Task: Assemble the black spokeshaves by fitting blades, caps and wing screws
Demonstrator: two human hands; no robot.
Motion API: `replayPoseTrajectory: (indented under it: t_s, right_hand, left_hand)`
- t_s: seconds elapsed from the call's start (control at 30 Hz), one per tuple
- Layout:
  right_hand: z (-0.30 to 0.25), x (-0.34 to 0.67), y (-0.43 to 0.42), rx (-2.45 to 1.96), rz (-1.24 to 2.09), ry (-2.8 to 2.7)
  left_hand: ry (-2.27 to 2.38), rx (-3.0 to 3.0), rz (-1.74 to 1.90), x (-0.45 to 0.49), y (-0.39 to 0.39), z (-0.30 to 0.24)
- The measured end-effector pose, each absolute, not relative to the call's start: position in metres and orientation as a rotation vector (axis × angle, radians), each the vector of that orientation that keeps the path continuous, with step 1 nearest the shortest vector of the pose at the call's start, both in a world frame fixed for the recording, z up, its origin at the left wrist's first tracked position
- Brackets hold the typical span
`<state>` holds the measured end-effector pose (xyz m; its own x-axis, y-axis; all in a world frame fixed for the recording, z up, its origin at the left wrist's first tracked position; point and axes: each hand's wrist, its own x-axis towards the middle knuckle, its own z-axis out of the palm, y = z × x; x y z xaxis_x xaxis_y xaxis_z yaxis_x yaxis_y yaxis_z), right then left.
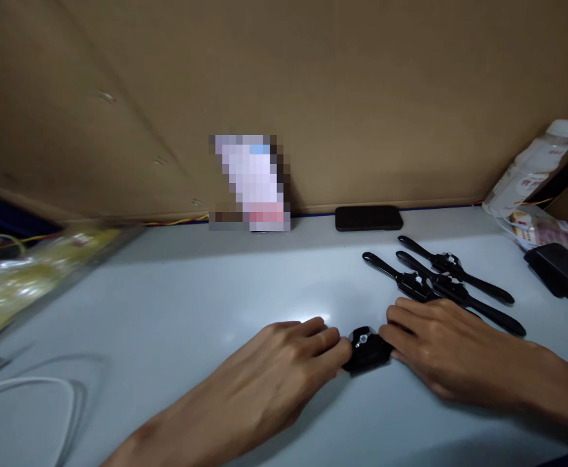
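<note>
My left hand and my right hand meet over a small black tool with a shiny screw in its middle, lying on the pale table. Both hands have their fingers curled onto its two ends, so the handles are hidden under them. Just beyond my right hand lie three more black two-handled tools, side by side and slanting from upper left to lower right.
A dark phone lies flat against the cardboard wall. A white bottle and printed packets sit at the far right beside a black box. A yellowish bag and white cable are at left.
</note>
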<state>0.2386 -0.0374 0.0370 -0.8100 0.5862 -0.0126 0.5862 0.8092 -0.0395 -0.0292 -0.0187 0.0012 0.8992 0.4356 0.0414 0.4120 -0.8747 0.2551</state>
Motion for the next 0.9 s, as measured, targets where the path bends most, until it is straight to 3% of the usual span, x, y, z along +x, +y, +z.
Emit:
replayPoseTrajectory:
  t_s: [0.4, 0.7, 0.9]
  right_hand:
    - [0.020, 0.239, -0.044, -0.762, -0.290, -2.925]
    - [0.032, 0.245, -0.036, -1.069, 0.543, -2.809]
    - [0.038, 0.240, -0.036, -1.086, 0.561, -2.874]
  left_hand:
    - [0.668, 2.661, 0.256, -0.031, -0.016, 0.005]
    - [0.757, 2.570, 0.233, -0.031, -0.016, 0.008]
    - [0.746, 2.608, 0.226, -0.028, -0.016, 0.010]
